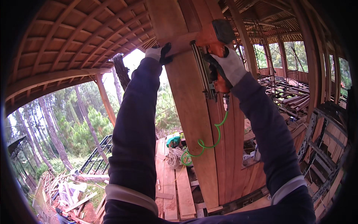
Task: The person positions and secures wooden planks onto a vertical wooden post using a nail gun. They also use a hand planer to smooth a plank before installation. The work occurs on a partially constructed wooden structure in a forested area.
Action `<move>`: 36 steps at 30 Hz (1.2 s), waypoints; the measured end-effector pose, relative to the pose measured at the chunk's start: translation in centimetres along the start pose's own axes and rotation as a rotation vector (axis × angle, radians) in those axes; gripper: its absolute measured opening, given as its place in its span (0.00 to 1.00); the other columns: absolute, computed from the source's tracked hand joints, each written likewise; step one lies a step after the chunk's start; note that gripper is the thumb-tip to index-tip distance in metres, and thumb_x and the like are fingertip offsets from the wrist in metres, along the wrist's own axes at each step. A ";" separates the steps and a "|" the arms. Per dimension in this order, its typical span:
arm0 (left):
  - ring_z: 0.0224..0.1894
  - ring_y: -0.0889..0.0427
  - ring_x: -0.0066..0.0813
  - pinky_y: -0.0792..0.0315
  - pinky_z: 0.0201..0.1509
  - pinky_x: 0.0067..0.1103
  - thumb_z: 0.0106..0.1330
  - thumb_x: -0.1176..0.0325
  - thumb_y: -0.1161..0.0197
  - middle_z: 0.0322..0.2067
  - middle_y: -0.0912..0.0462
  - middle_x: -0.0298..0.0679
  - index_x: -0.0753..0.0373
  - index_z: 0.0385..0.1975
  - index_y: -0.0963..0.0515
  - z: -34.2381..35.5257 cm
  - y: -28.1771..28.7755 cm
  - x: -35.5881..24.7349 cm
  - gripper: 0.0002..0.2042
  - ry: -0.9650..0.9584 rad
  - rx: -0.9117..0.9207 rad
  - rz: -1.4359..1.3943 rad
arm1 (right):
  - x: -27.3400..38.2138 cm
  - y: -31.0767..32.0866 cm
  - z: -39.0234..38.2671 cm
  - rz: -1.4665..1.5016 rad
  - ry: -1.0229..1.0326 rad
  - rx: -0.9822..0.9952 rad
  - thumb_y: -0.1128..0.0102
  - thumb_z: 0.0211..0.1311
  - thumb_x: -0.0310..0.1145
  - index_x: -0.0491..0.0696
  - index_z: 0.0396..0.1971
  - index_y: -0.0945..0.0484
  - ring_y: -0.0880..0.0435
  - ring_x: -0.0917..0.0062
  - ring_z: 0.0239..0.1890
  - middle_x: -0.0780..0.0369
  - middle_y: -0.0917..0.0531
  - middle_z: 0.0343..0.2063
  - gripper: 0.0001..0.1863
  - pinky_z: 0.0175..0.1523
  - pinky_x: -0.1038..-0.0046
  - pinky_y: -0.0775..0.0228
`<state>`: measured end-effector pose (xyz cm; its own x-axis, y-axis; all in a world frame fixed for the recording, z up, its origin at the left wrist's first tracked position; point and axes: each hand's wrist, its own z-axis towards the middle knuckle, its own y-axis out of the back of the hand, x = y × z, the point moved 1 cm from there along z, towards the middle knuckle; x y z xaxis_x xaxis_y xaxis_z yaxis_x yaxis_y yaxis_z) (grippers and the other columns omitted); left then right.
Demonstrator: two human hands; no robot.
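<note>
The right hand (230,67) has its fingers clamped round an orange nail gun (207,37), high in front of upright wooden planks (190,104); a green coiled hose (201,144) hangs below. The left hand (161,54) meets a crosswise strip (182,41); whether its fingers grip, I cannot tell.

Latticed roof (76,39) upper left; tree trunks (55,130) beyond; rope coil (174,158) by planks (184,192); scattered timber (81,202) lower left.

From head height, one wide fisheye view faces forward along both raised arms (130,123), near upright boards (192,112).
</note>
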<state>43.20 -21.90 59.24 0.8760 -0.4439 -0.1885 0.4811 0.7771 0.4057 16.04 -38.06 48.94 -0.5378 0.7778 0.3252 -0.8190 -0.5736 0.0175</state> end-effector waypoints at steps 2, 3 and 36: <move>0.53 0.21 0.50 0.26 0.57 0.33 0.59 0.55 0.31 0.53 0.21 0.50 0.61 0.61 0.30 0.9 1.3 0.4 0.31 0.090 0.101 0.196 | 0.2 -0.6 1.9 -0.051 -0.020 0.032 0.32 0.55 0.43 0.42 0.39 0.18 0.15 0.58 0.40 0.52 0.14 0.34 0.20 0.45 0.64 0.25; 0.56 0.22 0.51 0.28 0.62 0.34 0.59 0.52 0.32 0.55 0.22 0.51 0.59 0.64 0.31 1.4 1.9 0.6 0.33 0.124 0.135 0.252 | 0.4 -0.8 2.6 -0.069 -0.030 0.047 0.32 0.54 0.44 0.43 0.39 0.18 0.15 0.58 0.40 0.52 0.14 0.34 0.20 0.46 0.64 0.25; 0.51 0.18 0.47 0.26 0.55 0.34 0.50 0.43 0.28 0.45 0.16 0.48 0.62 0.46 0.22 2.0 -1.1 -8.0 0.31 0.380 -0.403 0.980 | 2.7 -1.9 3.2 -0.318 0.012 0.046 0.36 0.54 0.48 0.45 0.37 0.17 0.15 0.58 0.40 0.52 0.14 0.32 0.21 0.48 0.64 0.24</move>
<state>35.65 -20.11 62.14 0.8021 0.5488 -0.2355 -0.5052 0.8338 0.2226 16.82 -35.73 52.83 -0.2586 0.9228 0.2856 -0.9367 -0.3117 0.1592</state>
